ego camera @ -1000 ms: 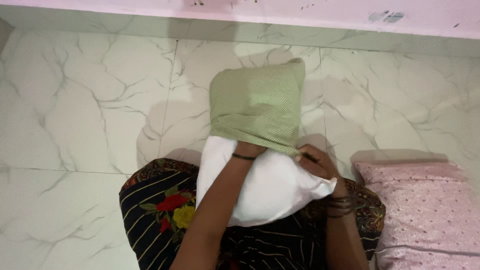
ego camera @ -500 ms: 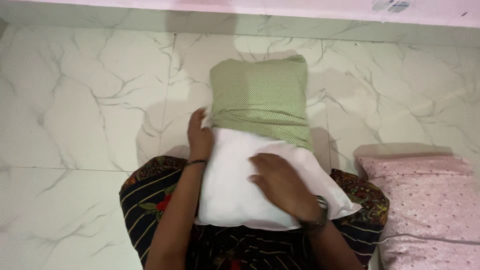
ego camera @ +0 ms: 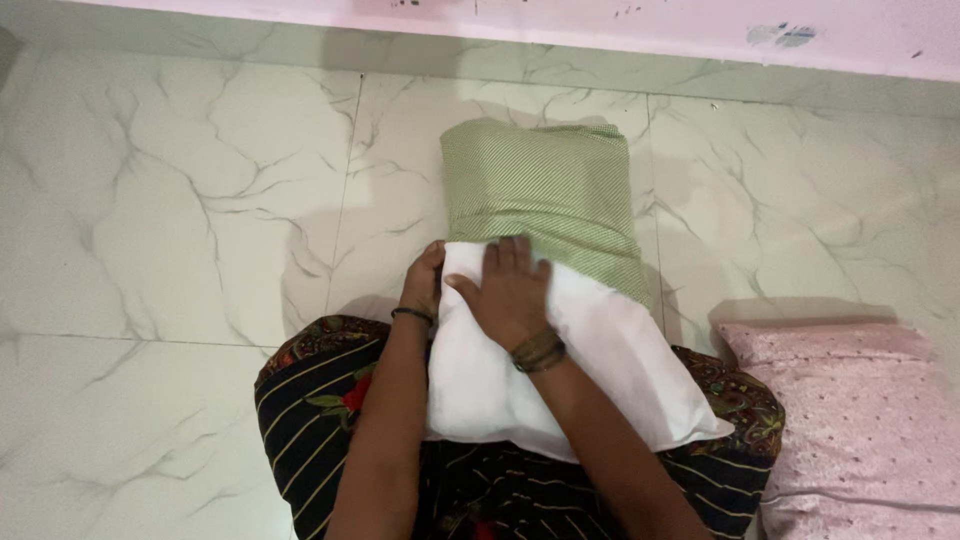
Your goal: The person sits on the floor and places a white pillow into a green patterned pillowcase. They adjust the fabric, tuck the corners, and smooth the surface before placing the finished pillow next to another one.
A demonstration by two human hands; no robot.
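Since a moment ago our right hand point(ego camera: 510, 290) slid up to press flat and spread on the white pillow point(ego camera: 560, 370) beside our left hand point(ego camera: 422, 285) gripping its edge, so the green cover point(ego camera: 545, 195) just past our fingers could bunch up.

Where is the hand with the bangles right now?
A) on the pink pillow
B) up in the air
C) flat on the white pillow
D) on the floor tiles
C: the right hand lies spread flat on the white pillow, just below the edge of the green cover; the pink pillow lies apart, untouched.
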